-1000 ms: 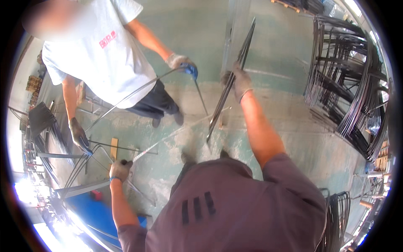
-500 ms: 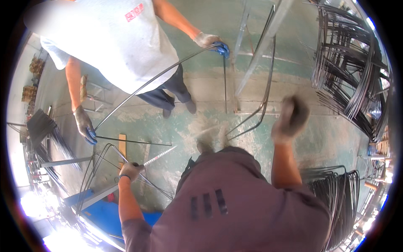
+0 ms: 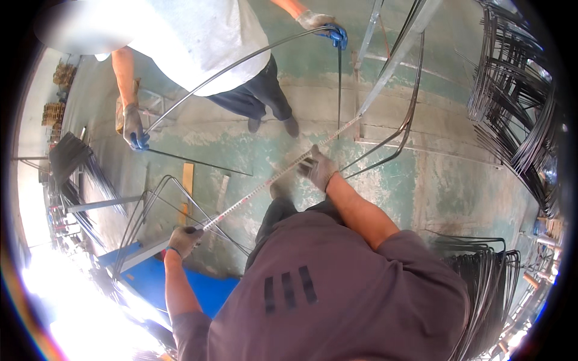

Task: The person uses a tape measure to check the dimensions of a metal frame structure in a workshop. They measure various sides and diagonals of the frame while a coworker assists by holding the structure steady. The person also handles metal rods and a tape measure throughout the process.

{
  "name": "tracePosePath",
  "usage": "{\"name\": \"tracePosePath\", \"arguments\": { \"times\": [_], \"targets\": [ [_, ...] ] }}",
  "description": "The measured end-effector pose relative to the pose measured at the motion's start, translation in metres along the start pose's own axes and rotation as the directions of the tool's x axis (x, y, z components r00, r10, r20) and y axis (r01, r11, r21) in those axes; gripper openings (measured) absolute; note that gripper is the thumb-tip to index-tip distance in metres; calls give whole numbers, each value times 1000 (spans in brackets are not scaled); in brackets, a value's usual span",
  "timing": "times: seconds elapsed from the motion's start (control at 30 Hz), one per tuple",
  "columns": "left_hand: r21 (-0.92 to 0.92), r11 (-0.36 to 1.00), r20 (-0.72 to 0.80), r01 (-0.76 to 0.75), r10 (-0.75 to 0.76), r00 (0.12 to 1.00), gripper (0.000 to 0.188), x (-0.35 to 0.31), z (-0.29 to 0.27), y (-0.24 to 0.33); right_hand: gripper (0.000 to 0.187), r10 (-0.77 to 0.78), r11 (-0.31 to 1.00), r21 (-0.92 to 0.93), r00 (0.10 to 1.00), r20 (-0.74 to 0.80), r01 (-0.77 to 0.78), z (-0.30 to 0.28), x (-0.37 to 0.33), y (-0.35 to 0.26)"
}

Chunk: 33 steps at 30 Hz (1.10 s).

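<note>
My left hand (image 3: pixel 184 242), gloved, is closed on the dark body of a tape measure, mostly hidden in my grip. Its pale marked blade (image 3: pixel 259 192) stretches up and to the right, ending near a slanted metal bar (image 3: pixel 394 60). Partway along the blade, my gloved right hand (image 3: pixel 318 168) has thumb and fingers closed about it. Beyond the tape, a co-worker in a white shirt (image 3: pixel 198 51) holds a bent dark metal rod (image 3: pixel 232 65) at its two corners, with gloves that are blue at the fingers.
Bent rods (image 3: pixel 144 207) rest on a metal stand beside my left hand, above a blue surface (image 3: pixel 211 292). Another bent rod (image 3: pixel 414 102) hangs by the slanted bar. Stacks of bent rods (image 3: pixel 512 78) stand at far right, with more rods (image 3: pixel 481 283) at near right.
My right hand has come in from the right to the tape's blade. The blade now reaches much farther to the upper right. The co-worker still holds the bent rod.
</note>
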<state>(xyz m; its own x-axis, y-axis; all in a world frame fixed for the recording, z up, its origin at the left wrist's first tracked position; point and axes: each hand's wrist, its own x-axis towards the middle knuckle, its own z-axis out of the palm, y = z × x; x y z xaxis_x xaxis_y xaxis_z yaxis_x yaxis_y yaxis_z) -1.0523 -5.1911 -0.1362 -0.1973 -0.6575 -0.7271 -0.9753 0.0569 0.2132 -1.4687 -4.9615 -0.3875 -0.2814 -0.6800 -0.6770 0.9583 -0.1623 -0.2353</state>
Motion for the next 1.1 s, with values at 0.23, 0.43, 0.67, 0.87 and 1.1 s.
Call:
{"name": "tracePosePath", "arguments": {
  "times": [0.23, 0.43, 0.67, 0.87, 1.1],
  "targets": [
    [98, 965, -145, -243, 255, 956, 39, 60, -41, -41, 28, -474, 879, -83, 880, -32, 470, 90, 23, -75],
    [50, 890, -321, -453, 444, 836, 33, 118, -116, -73, 29, -615, 775, -138, 786, 65, 617, 150, 13, -117],
    [25, 799, -437, -601, 549, 712, 19, 141, -148, -31, 25, -705, 708, 2, 707, -49, 706, 173, 29, -149],
    [135, 769, -501, -625, 597, 627, 18, 151, -148, 5, 34, -781, 586, -372, 624, -24, 720, 175, 33, -207],
    [186, 733, -517, -655, 640, 569, 20, 146, -159, 64, 37, -935, 215, -706, 351, 50, 674, 165, 74, -257]
  ]
}}
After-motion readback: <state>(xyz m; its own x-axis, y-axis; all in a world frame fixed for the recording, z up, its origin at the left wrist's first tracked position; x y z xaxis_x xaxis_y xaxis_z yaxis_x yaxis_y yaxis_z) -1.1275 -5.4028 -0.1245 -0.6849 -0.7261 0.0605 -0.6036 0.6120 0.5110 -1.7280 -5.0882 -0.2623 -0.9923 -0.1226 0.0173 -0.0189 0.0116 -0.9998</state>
